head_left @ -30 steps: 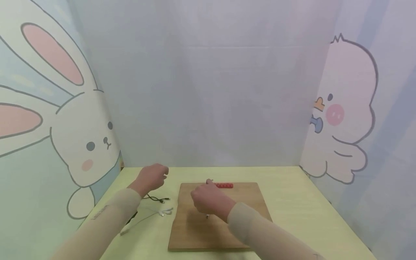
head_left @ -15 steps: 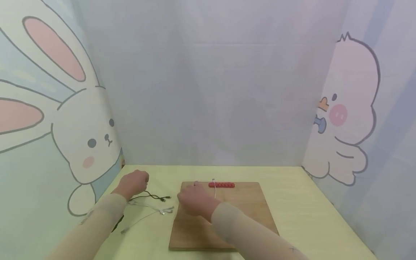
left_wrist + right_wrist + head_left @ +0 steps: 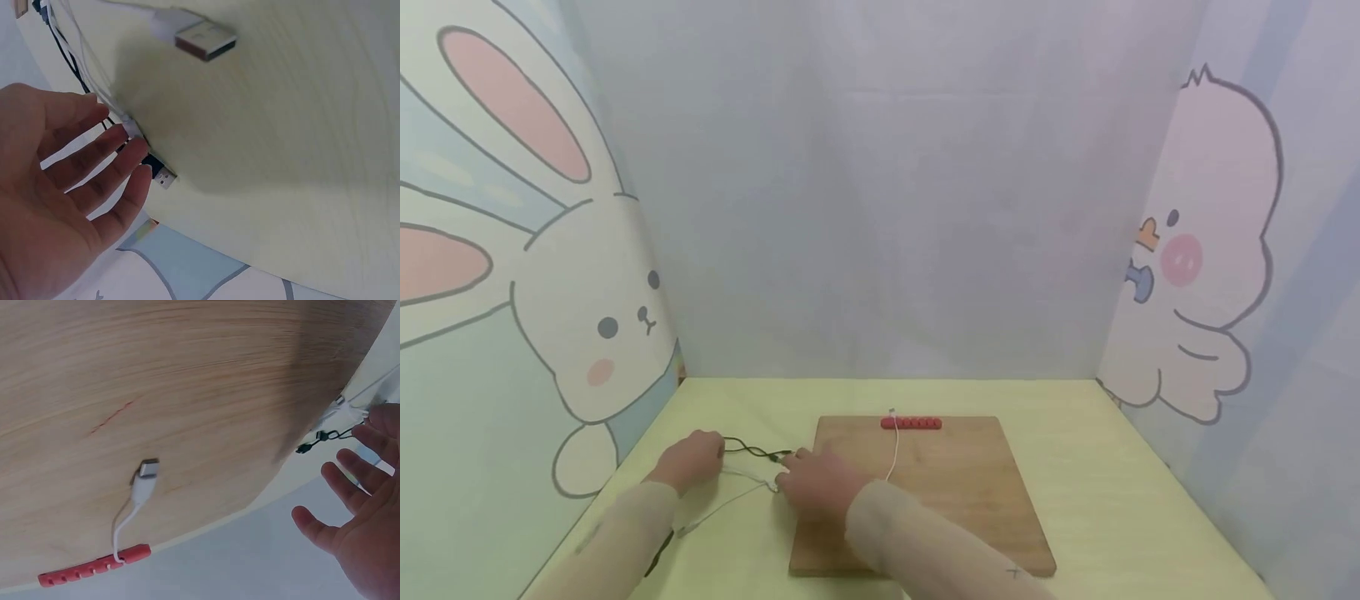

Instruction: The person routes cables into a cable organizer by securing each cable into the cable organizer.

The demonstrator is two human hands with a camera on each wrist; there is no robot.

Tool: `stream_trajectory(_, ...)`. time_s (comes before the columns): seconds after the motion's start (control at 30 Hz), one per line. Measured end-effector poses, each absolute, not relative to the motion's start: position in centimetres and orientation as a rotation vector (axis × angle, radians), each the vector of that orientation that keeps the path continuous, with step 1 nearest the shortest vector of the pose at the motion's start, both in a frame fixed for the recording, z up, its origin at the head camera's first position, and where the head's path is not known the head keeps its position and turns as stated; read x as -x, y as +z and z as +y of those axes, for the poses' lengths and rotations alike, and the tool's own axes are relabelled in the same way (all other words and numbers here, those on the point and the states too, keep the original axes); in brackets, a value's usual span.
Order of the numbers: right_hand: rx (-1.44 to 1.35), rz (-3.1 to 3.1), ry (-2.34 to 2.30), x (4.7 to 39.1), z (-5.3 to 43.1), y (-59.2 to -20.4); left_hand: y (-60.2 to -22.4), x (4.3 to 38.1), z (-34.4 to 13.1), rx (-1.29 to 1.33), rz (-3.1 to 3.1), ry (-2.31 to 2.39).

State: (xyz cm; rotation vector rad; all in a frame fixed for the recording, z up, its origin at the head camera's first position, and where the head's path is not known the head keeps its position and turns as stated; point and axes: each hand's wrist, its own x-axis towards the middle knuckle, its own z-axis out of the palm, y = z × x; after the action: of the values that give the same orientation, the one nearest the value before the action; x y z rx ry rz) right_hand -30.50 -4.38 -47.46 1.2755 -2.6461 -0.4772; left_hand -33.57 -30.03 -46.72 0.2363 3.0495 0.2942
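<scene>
My left hand (image 3: 691, 460) is low over the left of the table. In the left wrist view its loosely bent fingertips lie against a white plug (image 3: 130, 128) and beside a black USB plug (image 3: 160, 173). A second white USB plug (image 3: 203, 39) lies farther off. My right hand (image 3: 822, 481) reaches over the board's left edge with fingers spread, close to the ends of the white split cable (image 3: 730, 503) and the black cable (image 3: 747, 448). Whether its thumb touches the white ends I cannot tell. One white cable (image 3: 896, 450) sits in the red cable holder (image 3: 919, 423).
A wooden board (image 3: 958, 508) covers the middle of the pale yellow table (image 3: 1097, 500). The red holder stands at its far edge, and several of its slots hold nothing. Printed curtains (image 3: 880, 250) enclose the table at the back and sides.
My right hand has moved left, from over the board to the cable ends, leaving the white cable in the holder. My left hand has come down and left onto the cables.
</scene>
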Motion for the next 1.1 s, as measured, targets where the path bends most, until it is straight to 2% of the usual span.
stream_trajectory(0.23,-1.22,-2.865,-0.452,29.9,-6.9,-48.8,-47.5,33.1,-29.9,-0.26,3.101,0.266)
stream_trajectory(0.43,-1.207,-2.964,-0.474,28.0,-7.5,-47.2,-47.6,32.9,-30.0,-0.285,3.107,0.269)
stream_trajectory(0.73,-1.153,-2.983,-0.44,28.3,-7.6,-48.1,-46.8,32.7,-30.1,-0.252,3.084,0.252)
stream_trajectory(1.1,-1.186,-2.978,-0.401,27.4,-7.2,-45.8,-46.5,32.6,-30.4,-0.241,3.089,0.276)
